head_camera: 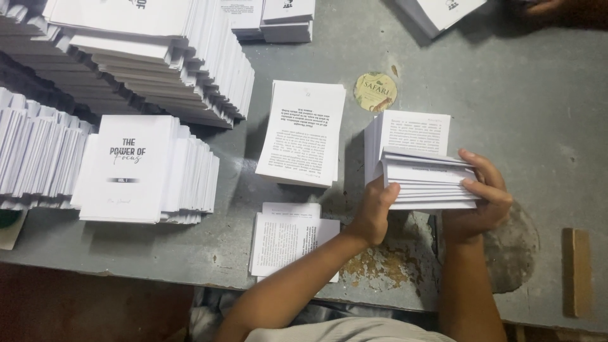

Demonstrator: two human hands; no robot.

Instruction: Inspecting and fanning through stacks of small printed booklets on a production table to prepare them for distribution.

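Both hands, left hand (375, 215) and right hand (484, 196), clamp the page stack (427, 183) near the tabletop's (538, 114) front edge; loose grip and the sheets probably fan out.

Two hands, the left hand (373, 215) and the right hand (484, 202), share one bundle of printed sheets (424, 180). Two loose sheet piles (303, 133) lie nearby, one round sticker (375, 92), one wooden block (576, 272).
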